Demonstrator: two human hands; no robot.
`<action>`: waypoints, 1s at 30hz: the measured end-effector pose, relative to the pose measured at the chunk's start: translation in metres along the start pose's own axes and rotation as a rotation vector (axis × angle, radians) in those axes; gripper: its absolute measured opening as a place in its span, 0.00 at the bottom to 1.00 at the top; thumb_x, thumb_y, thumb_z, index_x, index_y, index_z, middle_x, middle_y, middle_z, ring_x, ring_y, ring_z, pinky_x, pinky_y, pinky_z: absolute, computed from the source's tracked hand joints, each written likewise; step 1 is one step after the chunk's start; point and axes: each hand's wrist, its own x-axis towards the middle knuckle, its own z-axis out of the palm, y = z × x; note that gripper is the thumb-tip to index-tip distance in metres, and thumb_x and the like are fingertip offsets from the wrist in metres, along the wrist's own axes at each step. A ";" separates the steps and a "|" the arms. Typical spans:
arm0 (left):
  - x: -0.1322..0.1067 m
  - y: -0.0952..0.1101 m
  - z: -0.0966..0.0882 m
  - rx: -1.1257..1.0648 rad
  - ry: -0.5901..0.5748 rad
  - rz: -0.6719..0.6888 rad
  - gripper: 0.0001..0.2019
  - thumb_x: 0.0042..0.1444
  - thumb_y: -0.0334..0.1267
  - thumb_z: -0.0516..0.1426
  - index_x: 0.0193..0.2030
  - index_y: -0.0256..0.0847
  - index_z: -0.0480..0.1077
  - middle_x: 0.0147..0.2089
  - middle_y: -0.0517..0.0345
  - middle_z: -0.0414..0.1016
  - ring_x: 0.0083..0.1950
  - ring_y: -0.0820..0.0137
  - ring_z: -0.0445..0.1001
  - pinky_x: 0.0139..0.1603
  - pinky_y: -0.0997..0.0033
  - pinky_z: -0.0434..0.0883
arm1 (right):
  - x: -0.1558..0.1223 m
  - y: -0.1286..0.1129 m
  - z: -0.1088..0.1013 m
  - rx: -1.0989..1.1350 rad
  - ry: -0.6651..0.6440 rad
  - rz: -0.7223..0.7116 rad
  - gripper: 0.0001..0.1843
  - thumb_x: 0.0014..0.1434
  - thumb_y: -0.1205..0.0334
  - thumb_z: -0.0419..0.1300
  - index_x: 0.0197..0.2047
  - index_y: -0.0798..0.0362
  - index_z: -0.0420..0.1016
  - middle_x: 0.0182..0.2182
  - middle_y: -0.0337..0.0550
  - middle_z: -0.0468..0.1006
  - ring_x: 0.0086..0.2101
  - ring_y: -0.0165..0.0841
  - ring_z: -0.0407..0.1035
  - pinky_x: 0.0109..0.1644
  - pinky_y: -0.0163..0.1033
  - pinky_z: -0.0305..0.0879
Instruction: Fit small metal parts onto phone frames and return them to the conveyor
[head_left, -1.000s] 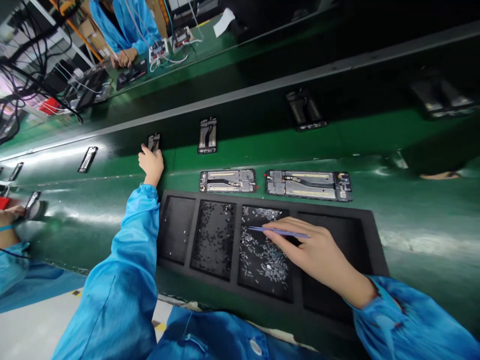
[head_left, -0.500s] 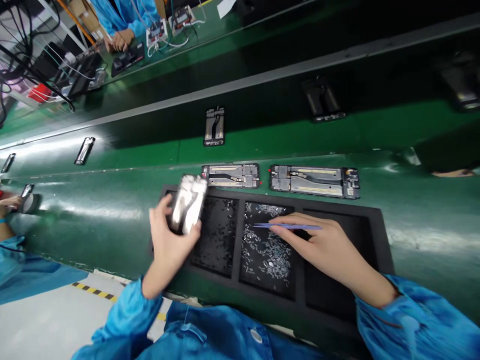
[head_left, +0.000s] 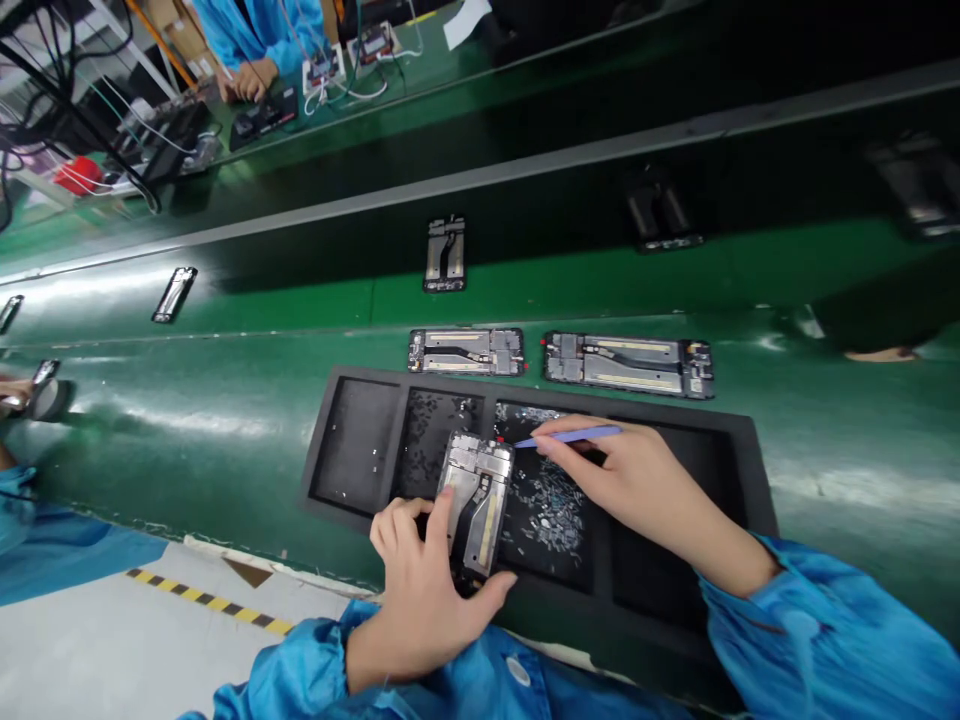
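My left hand [head_left: 431, 585] is closed around the lower part of an open phone chassis [head_left: 480, 485], its metal inside facing up. It is held over a black compartment tray [head_left: 487, 570]. Pinched in my right hand [head_left: 622, 465] are blue tweezers [head_left: 577, 435], whose tip is at the chassis's upper right corner, by a small red tab; whether the tip touches cannot be made out. Beneath the tweezers, one compartment holds many tiny silvery parts [head_left: 555, 510]. Small dark pieces [head_left: 431, 425] lie in the compartment to its left.
Two phone chassis, one on the left [head_left: 466, 352] and one on the right [head_left: 628, 365], lie behind the tray. More stand along the green belt, such as a chassis [head_left: 445, 255] in the middle. A co-worker's hands [head_left: 251, 80] rest on the far bench; another hand [head_left: 13, 392] shows at left.
My left hand has brought the phone chassis right and toward me, uncovering the tray's left compartment. The tweezers have tilted, their tip now at the chassis corner.
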 end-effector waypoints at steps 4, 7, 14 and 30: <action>-0.005 -0.015 -0.010 0.028 -0.072 0.155 0.42 0.50 0.54 0.64 0.69 0.39 0.59 0.54 0.43 0.61 0.56 0.49 0.62 0.55 0.45 0.60 | -0.002 -0.002 -0.008 0.032 0.021 0.091 0.14 0.66 0.54 0.58 0.38 0.52 0.82 0.36 0.43 0.86 0.25 0.35 0.78 0.23 0.37 0.71; -0.005 -0.026 -0.012 0.027 -0.137 0.299 0.45 0.50 0.58 0.62 0.70 0.34 0.57 0.53 0.41 0.60 0.54 0.48 0.61 0.53 0.45 0.60 | -0.007 -0.010 -0.021 0.031 0.147 0.148 0.15 0.66 0.52 0.59 0.34 0.51 0.80 0.30 0.42 0.85 0.25 0.35 0.79 0.26 0.36 0.74; 0.028 -0.028 -0.019 -0.038 -0.198 0.524 0.38 0.58 0.61 0.57 0.65 0.31 0.64 0.51 0.40 0.62 0.51 0.50 0.63 0.52 0.47 0.65 | 0.015 -0.047 -0.009 -0.104 0.329 -0.056 0.17 0.66 0.54 0.61 0.26 0.49 0.74 0.20 0.36 0.80 0.19 0.31 0.74 0.22 0.35 0.69; 0.065 -0.028 0.011 -0.066 -0.205 0.533 0.33 0.61 0.52 0.53 0.69 0.34 0.59 0.69 0.21 0.49 0.66 0.35 0.59 0.60 0.38 0.60 | 0.041 -0.035 0.032 -0.113 0.096 -0.410 0.09 0.70 0.63 0.56 0.35 0.50 0.70 0.29 0.40 0.81 0.30 0.33 0.78 0.36 0.37 0.75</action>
